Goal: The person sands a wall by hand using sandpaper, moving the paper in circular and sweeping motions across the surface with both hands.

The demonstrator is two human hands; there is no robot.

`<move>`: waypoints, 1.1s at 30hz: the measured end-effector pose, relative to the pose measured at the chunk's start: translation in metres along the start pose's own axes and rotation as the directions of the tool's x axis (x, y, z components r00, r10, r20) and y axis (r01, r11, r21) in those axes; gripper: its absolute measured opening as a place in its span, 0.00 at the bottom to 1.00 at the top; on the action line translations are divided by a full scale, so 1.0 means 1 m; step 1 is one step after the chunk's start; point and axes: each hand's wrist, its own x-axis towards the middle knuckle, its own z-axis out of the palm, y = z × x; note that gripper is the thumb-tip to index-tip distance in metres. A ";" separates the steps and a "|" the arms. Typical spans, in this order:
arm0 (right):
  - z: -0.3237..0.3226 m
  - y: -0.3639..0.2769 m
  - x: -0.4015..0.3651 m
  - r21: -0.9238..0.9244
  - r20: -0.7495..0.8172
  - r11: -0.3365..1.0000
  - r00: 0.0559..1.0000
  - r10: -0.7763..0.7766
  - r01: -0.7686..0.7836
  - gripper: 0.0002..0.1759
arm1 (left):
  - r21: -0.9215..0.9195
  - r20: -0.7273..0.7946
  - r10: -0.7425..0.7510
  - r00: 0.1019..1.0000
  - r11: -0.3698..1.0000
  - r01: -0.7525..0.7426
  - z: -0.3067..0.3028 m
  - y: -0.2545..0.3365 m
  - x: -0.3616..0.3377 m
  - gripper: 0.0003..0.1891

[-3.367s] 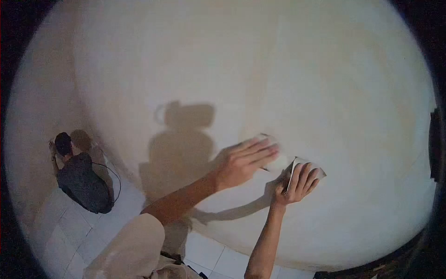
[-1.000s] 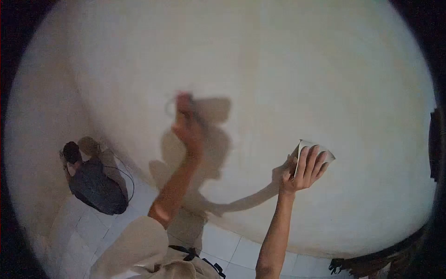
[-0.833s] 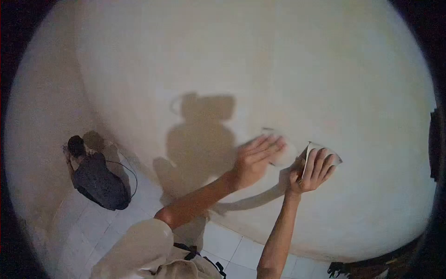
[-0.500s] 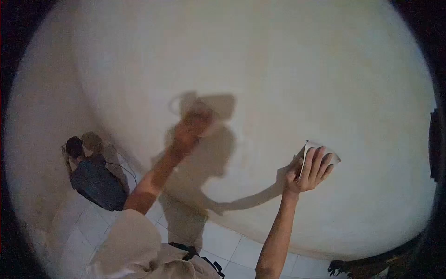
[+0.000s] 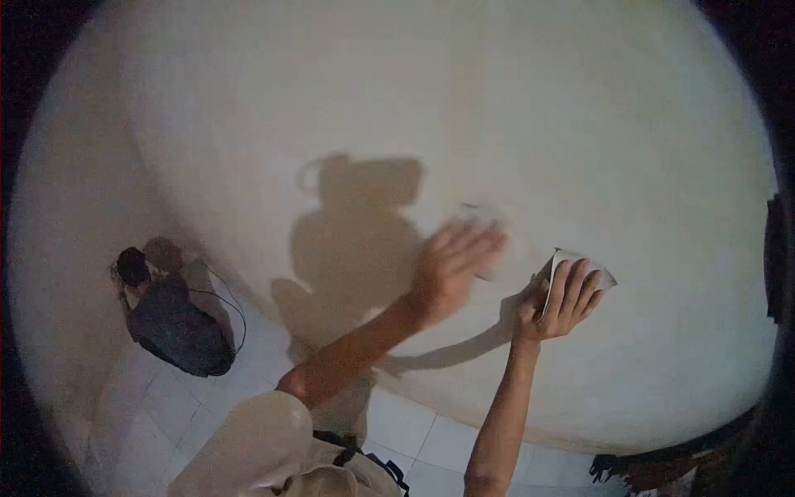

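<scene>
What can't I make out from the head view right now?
Left hand: head view, fingers blurred.
Pale piece: head view, blurred, mostly covered by that hand.
Curled sheet: head view, middle hidden by the right hand.
Co-worker: head view, hands too small and dim.
Dark object: head view, cut off by right rim.

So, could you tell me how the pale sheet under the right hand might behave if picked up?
The pale sheet would probably be light, as its edges look thin. It seems bendable rather than rigid, since it curves beneath the fingers of the right hand. Its lifted corner suggests some springiness.
</scene>
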 end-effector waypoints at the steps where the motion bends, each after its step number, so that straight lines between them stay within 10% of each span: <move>1: 0.000 0.002 -0.004 -0.004 0.022 1.000 0.999 0.025 -0.025 0.32 | -0.100 -0.057 0.007 0.998 0.995 -0.012 0.000 0.022 0.017 0.27; 9: 0.002 0.001 -0.006 0.006 0.030 0.996 0.996 0.086 -0.087 0.37 | 0.036 0.137 0.177 0.975 0.982 -0.184 -0.043 -0.072 -0.004 0.21; 10: 0.001 0.001 -0.006 0.000 0.024 0.996 0.995 0.093 -0.093 0.37 | -0.124 0.039 0.041 0.998 0.992 -0.036 -0.053 -0.099 -0.012 0.18; 15: 0.003 0.005 -0.010 0.020 0.016 0.998 0.998 0.058 -0.058 0.34 | 0.236 -0.399 -0.212 0.892 0.916 0.323 -0.111 -0.178 -0.007 0.13; 17: 0.002 0.005 -0.010 -0.012 0.038 0.999 0.998 0.044 -0.044 0.35 | -0.125 -0.649 -0.504 0.569 0.809 0.575 -0.128 -0.182 0.015 0.12; 18: 0.003 0.004 -0.009 0.011 0.025 0.998 0.998 0.061 -0.061 0.29 | -0.124 -0.662 -0.491 0.567 0.818 0.562 -0.135 -0.178 0.031 0.12; 20: 0.006 0.004 -0.007 0.046 0.000 0.996 0.997 0.076 -0.076 0.24 | 0.003 -0.455 -0.787 0.417 0.467 0.884 -0.141 -0.160 0.062 0.14; 21: 0.005 0.004 -0.008 0.037 0.018 0.996 0.996 0.085 -0.086 0.23 | -0.047 -0.630 -0.445 0.637 0.840 0.541 -0.117 -0.176 0.062 0.15; 24: 0.005 0.002 -0.006 0.021 0.015 0.998 0.998 0.066 -0.067 0.22 | 0.004 -0.610 -0.122 0.783 0.987 0.158 -0.077 -0.124 0.113 0.15; 25: 0.004 0.002 -0.006 0.027 0.016 0.998 0.998 0.065 -0.065 0.23 | -0.339 -0.444 -0.491 0.750 0.866 0.367 -0.055 -0.095 0.120 0.15; 26: 0.004 0.003 -0.005 0.031 0.013 0.998 0.998 0.060 -0.060 0.25 | -0.102 -0.354 -0.086 0.931 0.993 0.053 -0.042 -0.069 0.130 0.23; 27: 0.004 0.004 -0.009 -0.005 0.073 0.995 0.992 0.104 -0.104 0.31 | 0.181 -0.241 0.212 0.947 0.969 -0.171 -0.039 -0.036 0.142 0.24; 30: 0.001 0.004 -0.005 0.044 0.049 0.997 0.997 0.060 -0.062 0.36 | -0.022 -0.148 0.475 0.868 0.876 -0.483 -0.020 0.042 0.157 0.24; 33: 0.001 0.002 -0.005 0.048 0.036 0.996 0.997 0.068 -0.070 0.36 | -0.131 -0.207 0.472 0.857 0.855 -0.503 -0.005 0.037 0.162 0.24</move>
